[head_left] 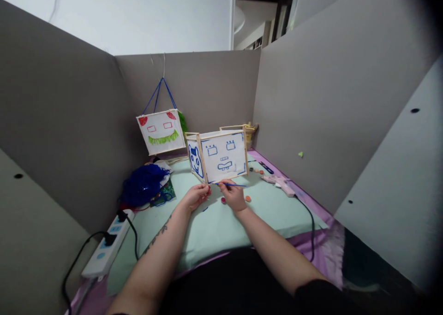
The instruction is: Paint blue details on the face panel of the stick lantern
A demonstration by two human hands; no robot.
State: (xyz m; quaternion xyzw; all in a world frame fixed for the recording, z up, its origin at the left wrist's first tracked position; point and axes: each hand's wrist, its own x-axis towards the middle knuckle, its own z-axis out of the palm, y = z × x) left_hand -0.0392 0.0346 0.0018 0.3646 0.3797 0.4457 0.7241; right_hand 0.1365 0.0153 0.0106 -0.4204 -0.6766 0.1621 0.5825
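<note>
A paper lantern with a wooden-stick frame stands on the pale green sheet, faces drawn in blue on its two visible sides. Just below its front lower corner, my left hand is closed in a pinch; what lies between the fingertips is too small to make out. My right hand grips a slim blue paintbrush, its tip pointing left toward my left fingertips. Close by the right hand lie a small dark red paint pot and an orange round piece.
A finished-looking lantern hangs by blue cords at the back left. Blue yarn and a power strip lie left. To the right are a pink glue gun with cable and a utility knife. Grey partitions enclose the table.
</note>
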